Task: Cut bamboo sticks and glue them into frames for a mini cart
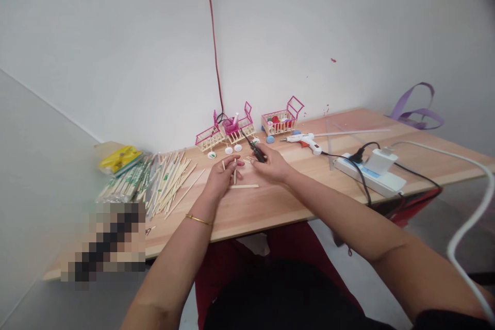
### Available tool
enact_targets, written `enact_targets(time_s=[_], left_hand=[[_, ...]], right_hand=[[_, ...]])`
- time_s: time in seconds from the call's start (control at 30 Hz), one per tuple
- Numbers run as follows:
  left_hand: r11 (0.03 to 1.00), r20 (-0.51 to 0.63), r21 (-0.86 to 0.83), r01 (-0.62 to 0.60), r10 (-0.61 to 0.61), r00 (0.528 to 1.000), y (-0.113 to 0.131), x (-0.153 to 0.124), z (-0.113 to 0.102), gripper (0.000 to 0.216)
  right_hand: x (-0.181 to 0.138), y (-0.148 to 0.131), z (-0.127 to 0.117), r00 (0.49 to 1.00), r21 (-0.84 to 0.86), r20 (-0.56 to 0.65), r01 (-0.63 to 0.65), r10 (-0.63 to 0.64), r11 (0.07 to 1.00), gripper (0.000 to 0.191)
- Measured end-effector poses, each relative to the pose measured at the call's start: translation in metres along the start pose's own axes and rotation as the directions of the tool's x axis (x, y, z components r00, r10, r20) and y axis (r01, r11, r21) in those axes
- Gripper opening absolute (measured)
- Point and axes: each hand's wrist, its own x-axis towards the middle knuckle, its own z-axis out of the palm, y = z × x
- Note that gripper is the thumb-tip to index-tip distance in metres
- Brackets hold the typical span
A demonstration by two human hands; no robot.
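My left hand (226, 175), with a gold bangle at the wrist, is closed with a short wooden stick (235, 171) upright between its fingers. My right hand (270, 164) grips a black-handled tool (258, 153) whose thin dark end points up and to the left; I cannot make out whether it is pliers or a cutter. The two hands are close together but apart, above the table. Just below them lies another cut stick (243, 186). Behind the hands stand small stick-built carts with pink rims, one cart (277, 122) holding colourful bits.
Loose wooden sticks (176, 185) and wrapped chopsticks (133, 178) lie on the left, beside a yellow packet (120, 159). To the right are a white glue gun (305, 140), clear glue sticks (351, 132) and a power strip (369, 175) with cables. A wall borders the table (270, 206) at the back.
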Motion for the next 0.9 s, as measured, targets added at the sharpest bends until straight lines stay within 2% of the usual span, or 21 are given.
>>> enact_targets(time_s=[0.17, 0.43, 0.67, 0.9], left_hand=[[0.997, -0.010, -0.043, -0.071, 0.070, 0.997, 0.002, 0.001, 0.001, 0.045], [0.999, -0.006, -0.025, -0.040, 0.040, 0.999, 0.002, 0.001, -0.001, 0.033], [0.999, 0.005, -0.023, -0.040, 0.040, 0.999, 0.004, -0.001, 0.001, 0.033], [0.998, 0.003, 0.025, -0.057, 0.057, 0.998, 0.001, 0.000, 0.000, 0.028]], right_hand=[[0.000, -0.003, -0.002, 0.999, -0.072, 0.002, 0.043, -0.043, 0.996, 0.035], [0.001, 0.001, -0.004, 0.989, -0.196, 0.070, 0.145, -0.133, 0.970, 0.041], [-0.001, 0.006, -0.002, 0.979, -0.296, 0.153, 0.177, -0.136, 0.939, 0.041], [-0.005, 0.009, -0.002, 0.972, -0.386, 0.212, 0.178, -0.101, 0.905, 0.055]])
